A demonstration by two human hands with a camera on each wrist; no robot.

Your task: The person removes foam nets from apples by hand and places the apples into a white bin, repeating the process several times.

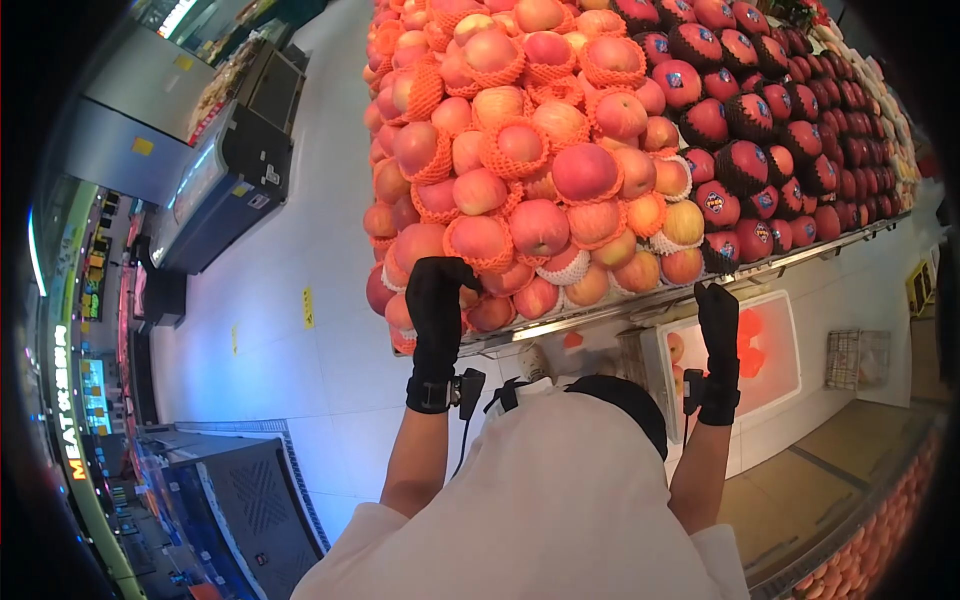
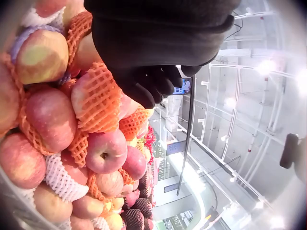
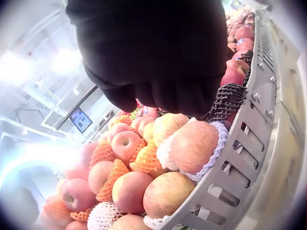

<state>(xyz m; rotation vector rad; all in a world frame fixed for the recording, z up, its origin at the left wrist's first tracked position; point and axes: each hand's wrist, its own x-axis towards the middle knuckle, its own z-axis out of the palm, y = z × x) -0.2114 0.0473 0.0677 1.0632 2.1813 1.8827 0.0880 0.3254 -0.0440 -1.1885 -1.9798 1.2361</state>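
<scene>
My left hand [image 1: 437, 300], in a black glove, is over the left front of a heap of apples [image 1: 540, 228], fingers bent and nothing seen in them. Many of these apples wear orange foam nets [image 2: 98, 103]; a few wear white ones [image 1: 568, 268]. In the left wrist view, the left fingers [image 2: 144, 88] curl loosely above a netted apple. My right hand [image 1: 718, 325], also gloved, hangs loosely curled at the display's front rail [image 1: 770, 268], with no fruit showing in it. Close below it in the right wrist view is a large apple [image 3: 194, 146] in a pale purple net.
Dark red apples [image 1: 745, 165] in black nets fill the display's right side. Below the rail stands a white foam box [image 1: 785, 380] holding a few apples and orange nets. A wire basket [image 1: 843, 358] sits farther right. Cabinets [image 1: 225, 180] stand across the aisle at left.
</scene>
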